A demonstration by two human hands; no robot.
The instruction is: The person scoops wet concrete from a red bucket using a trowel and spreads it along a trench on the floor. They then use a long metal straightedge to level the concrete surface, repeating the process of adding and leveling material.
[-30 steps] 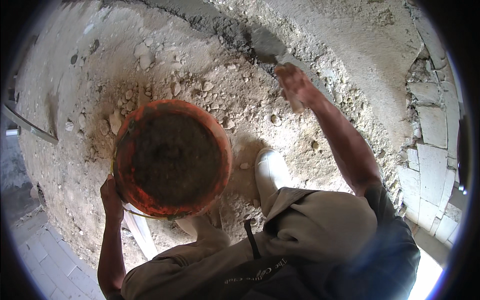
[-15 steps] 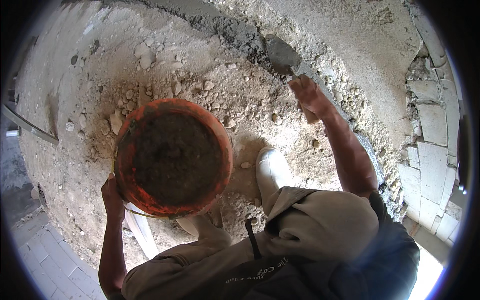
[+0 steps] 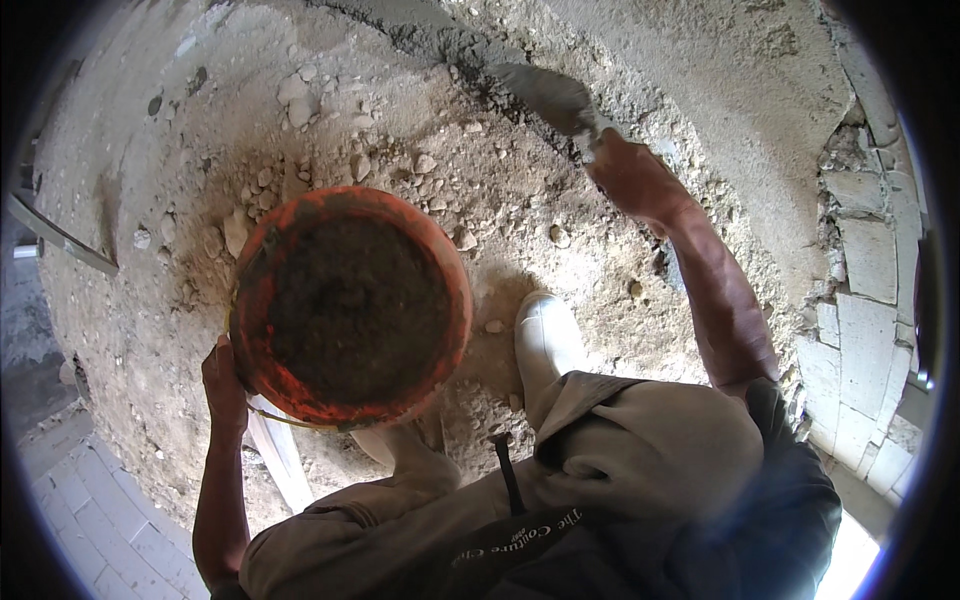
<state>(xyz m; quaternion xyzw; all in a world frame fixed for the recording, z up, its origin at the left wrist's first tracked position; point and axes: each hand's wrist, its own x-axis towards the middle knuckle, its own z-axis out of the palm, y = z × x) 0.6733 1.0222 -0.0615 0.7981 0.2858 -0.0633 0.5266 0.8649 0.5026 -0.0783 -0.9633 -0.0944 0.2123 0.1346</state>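
Note:
An orange-red bucket [image 3: 456, 300] sits left of centre, with dark grey mortar [image 3: 360, 310] inside. Closed against its left side, my left hand [image 3: 225, 385] grips the bucket near its wire handle; the fingertips are partly hidden. My right hand [image 3: 640, 182] is wrapped round the handle of a trowel [image 3: 545, 95], at the upper right. The trowel's grey blade, smeared with mortar and slightly blurred, lies against a strip of wet mortar [image 3: 430, 42] running along the base of the pale, rough surface. The trowel's grip is hidden in my fist.
Rubble and loose stones [image 3: 295, 95] cover the dusty ground. My white boot [image 3: 548, 335] stands right of the bucket. Broken pale tiles or bricks [image 3: 865, 250] line the right edge. A curved metal strip [image 3: 65, 238] juts in at the far left, and grey paving [image 3: 105, 520] lies lower left.
My right hand has moved slightly up and right and turned, swinging the trowel blade leftward along the mortar strip. The wooden grip is now out of sight. My left hand stays at the bucket.

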